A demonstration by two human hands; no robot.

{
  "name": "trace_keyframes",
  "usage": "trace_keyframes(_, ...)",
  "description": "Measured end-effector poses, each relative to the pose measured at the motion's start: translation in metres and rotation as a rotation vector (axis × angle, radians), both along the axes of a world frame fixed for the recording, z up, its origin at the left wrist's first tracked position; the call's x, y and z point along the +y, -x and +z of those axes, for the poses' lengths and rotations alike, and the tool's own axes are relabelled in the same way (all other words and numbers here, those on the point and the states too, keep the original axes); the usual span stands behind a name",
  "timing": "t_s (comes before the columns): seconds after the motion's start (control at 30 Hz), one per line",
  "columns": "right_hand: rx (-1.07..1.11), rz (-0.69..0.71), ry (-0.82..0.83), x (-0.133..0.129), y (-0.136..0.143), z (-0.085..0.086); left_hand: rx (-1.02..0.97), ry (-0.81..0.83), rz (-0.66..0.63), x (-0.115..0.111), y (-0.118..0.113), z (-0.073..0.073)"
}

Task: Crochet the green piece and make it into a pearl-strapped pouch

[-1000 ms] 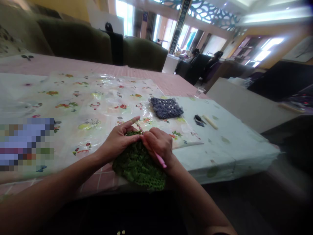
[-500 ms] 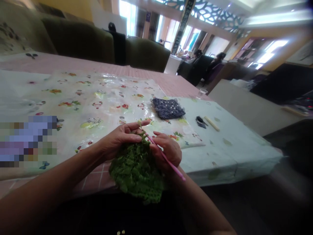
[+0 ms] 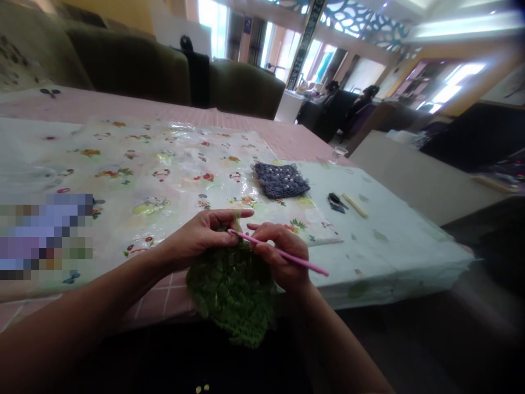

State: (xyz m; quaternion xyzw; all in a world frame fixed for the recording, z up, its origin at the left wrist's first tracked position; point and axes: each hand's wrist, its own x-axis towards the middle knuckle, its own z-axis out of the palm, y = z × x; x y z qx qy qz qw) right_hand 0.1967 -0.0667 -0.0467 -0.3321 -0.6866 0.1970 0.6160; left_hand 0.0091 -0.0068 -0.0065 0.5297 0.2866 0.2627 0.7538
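Note:
A green crocheted piece point(image 3: 232, 293) with a leafy, ruffled surface hangs below my hands at the table's near edge. My left hand point(image 3: 205, 232) pinches its top edge between thumb and fingers, the index finger stretched out to the right with a thin pale green strand by it. In my right hand point(image 3: 285, 254) is a pink crochet hook point(image 3: 301, 260), gripped like a pen. The hook's tip meets the top of the green piece beside my left thumb, and its handle points to the lower right.
A dark blue-grey crocheted piece with pearly beads point(image 3: 281, 180) lies ahead on the table. Right of it are small black snips point(image 3: 336, 202) and a cream stick point(image 3: 355, 205). Black scissors point(image 3: 50, 93) lie far left; a clear cup point(image 3: 340, 152) stands at the far edge. Chairs point(image 3: 246, 90) line the back.
The crochet hook has swung from steeply slanted to flatter, its handle end rising to the right. My right hand has turned with it. My left hand has dropped slightly.

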Motion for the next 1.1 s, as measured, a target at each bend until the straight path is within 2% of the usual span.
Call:
trace_keyframes(0.1, -0.326, -0.242, -0.296, 0.005, 0.002, 0.001, 0.005, -0.007, -0.007, -0.002, -0.002, -0.002)
trace_keyframes(0.2, -0.465, -0.32, -0.417, 0.008, 0.001, 0.001, 0.016, -0.019, -0.027, -0.001, -0.002, -0.002)
trace_keyframes(0.37, -0.344, -0.291, -0.377, 0.004, -0.001, -0.002, 0.015, 0.021, -0.089, 0.003, 0.002, -0.001)
trace_keyframes(0.5, -0.254, -0.211, -0.195, -0.002, -0.006, 0.005, 0.071, 0.012, -0.02, 0.005, 0.005, 0.004)
trace_keyframes(0.63, -0.258, -0.045, -0.077, -0.001, -0.017, 0.015, 0.103, -0.066, 0.016, 0.007, 0.006, 0.008)
trace_keyframes(0.77, -0.352, 0.086, -0.048, 0.002, -0.028, 0.024, 0.138, -0.138, 0.027, 0.006, 0.006, 0.009)
trace_keyframes(0.93, -0.523, 0.049, -0.135, 0.005, -0.032, 0.031, 0.19, -0.307, 0.078, 0.001, 0.005, 0.009)
trace_keyframes(1.1, -0.756, -0.032, -0.202, 0.005, -0.029, 0.038, 0.329, -0.634, 0.187, -0.001, 0.0, 0.008)
